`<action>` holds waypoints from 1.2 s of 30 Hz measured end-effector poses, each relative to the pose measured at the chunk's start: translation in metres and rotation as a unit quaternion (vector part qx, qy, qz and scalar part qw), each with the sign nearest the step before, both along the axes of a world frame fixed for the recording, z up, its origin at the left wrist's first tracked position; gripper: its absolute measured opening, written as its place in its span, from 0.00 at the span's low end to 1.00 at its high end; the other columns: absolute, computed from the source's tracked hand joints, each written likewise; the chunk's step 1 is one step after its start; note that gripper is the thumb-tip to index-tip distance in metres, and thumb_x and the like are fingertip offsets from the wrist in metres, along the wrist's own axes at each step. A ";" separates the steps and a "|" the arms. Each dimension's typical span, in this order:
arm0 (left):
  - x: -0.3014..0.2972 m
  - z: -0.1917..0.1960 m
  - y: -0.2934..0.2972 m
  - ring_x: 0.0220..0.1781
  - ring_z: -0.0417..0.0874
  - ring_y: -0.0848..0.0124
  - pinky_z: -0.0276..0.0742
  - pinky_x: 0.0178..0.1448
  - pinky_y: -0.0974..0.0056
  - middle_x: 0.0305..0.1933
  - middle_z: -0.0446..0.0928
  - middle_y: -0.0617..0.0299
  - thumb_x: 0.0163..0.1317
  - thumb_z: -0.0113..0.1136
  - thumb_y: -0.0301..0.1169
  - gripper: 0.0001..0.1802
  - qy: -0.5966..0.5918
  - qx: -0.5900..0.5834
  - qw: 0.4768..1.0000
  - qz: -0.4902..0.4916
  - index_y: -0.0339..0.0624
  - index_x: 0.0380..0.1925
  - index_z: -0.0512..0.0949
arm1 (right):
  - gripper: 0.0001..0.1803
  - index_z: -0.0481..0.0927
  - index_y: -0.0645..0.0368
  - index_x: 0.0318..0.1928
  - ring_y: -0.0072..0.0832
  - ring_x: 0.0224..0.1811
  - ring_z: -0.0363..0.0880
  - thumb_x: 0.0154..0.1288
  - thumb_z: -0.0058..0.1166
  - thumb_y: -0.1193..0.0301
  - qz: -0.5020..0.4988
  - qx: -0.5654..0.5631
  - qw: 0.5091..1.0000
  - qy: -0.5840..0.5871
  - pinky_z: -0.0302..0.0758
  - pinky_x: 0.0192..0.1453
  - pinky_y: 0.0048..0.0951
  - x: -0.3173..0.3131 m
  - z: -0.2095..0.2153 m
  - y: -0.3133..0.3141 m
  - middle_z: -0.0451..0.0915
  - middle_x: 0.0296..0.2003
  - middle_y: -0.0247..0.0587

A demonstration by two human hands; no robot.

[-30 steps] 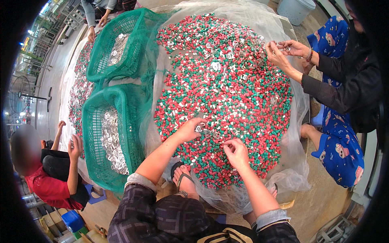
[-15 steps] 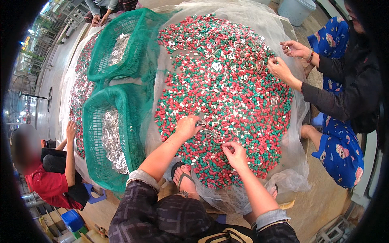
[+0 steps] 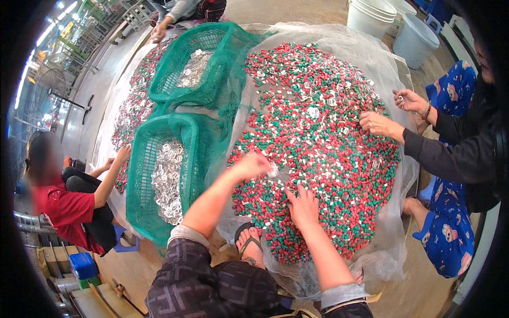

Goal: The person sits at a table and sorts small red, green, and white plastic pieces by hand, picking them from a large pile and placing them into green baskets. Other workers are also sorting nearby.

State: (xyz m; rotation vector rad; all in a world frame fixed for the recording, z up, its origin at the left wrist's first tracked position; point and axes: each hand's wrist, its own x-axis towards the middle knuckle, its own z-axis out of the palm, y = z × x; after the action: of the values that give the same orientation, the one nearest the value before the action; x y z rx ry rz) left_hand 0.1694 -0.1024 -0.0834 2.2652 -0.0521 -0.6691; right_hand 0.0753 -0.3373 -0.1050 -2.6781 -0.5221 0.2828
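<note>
A wide pile of small red, green and white pieces [image 3: 328, 175] is spread on white netting, with flat silver slotted pieces like buckles among them. Over its near left part is my left hand [image 3: 251, 166], its fingers closed on a silver slotted piece [image 3: 273, 170] that motion smears. My right hand [image 3: 304, 208] rests lower at the pile, thumb and fingers apart, with nothing visible between them. To the left, a green mesh basket [image 3: 137, 175] holds many silver slotted pieces [image 3: 168, 183].
Beyond it stands another green basket [image 3: 159, 79] with similar pieces. At the right, a co-worker's hands [image 3: 382, 125] are over the pile. A person in a red shirt [image 3: 71, 209] sits at the left; another person's hand [image 3: 159, 32] is at the top. Buckets [image 3: 416, 42] stand behind.
The view has shifted, so the scene sits farther right and lower. My right hand's fingers have spread from a near pinch. My left hand keeps hold of a silver piece.
</note>
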 end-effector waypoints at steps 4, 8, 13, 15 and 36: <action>0.058 0.076 0.064 0.15 0.60 0.82 0.55 0.17 0.72 0.18 0.68 0.72 0.57 0.59 0.40 0.12 -0.078 -0.353 0.843 0.399 0.42 0.32 0.78 | 0.15 0.77 0.48 0.47 0.38 0.53 0.65 0.59 0.46 0.69 0.024 -0.079 0.997 -0.005 0.65 0.55 0.45 0.004 -0.015 0.000 0.69 0.47 0.40; 0.052 0.096 0.063 0.15 0.58 0.86 0.50 0.16 0.76 0.19 0.69 0.74 0.57 0.60 0.41 0.13 -0.118 -0.342 0.845 0.394 0.44 0.35 0.79 | 0.10 0.79 0.54 0.37 0.36 0.49 0.67 0.57 0.47 0.71 0.028 -0.065 0.998 -0.001 0.69 0.52 0.40 0.000 -0.015 0.006 0.69 0.41 0.39; 0.000 0.009 -0.011 0.26 0.73 0.81 0.72 0.34 0.71 0.23 0.78 0.68 0.49 0.67 0.34 0.17 -0.023 -0.111 0.988 0.108 0.42 0.40 0.81 | 0.06 0.80 0.58 0.32 0.37 0.44 0.70 0.52 0.54 0.75 -0.041 0.042 0.998 -0.015 0.73 0.44 0.36 -0.005 -0.019 -0.005 0.70 0.37 0.41; -0.026 -0.030 -0.030 0.24 0.72 0.80 0.71 0.32 0.71 0.20 0.75 0.67 0.48 0.68 0.34 0.17 0.000 -0.086 0.996 0.017 0.42 0.39 0.81 | 0.07 0.80 0.58 0.33 0.36 0.44 0.71 0.50 0.57 0.75 -0.087 0.137 0.987 -0.004 0.73 0.43 0.36 -0.003 -0.022 -0.013 0.70 0.36 0.41; -0.065 0.041 0.003 0.26 0.75 0.77 0.70 0.25 0.70 0.28 0.77 0.67 0.58 0.58 0.37 0.10 0.054 -0.211 0.913 0.345 0.44 0.35 0.77 | 0.11 0.80 0.61 0.41 0.21 0.30 0.79 0.57 0.55 0.75 -0.262 0.364 0.884 0.133 0.75 0.34 0.22 0.000 0.036 -0.077 0.81 0.32 0.39</action>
State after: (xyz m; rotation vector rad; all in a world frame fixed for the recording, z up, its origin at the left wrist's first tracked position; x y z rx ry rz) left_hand 0.1043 -0.0998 -0.0428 1.6563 0.5804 -0.3481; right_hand 0.0751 -0.4143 -0.0687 -1.8963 0.1766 0.2266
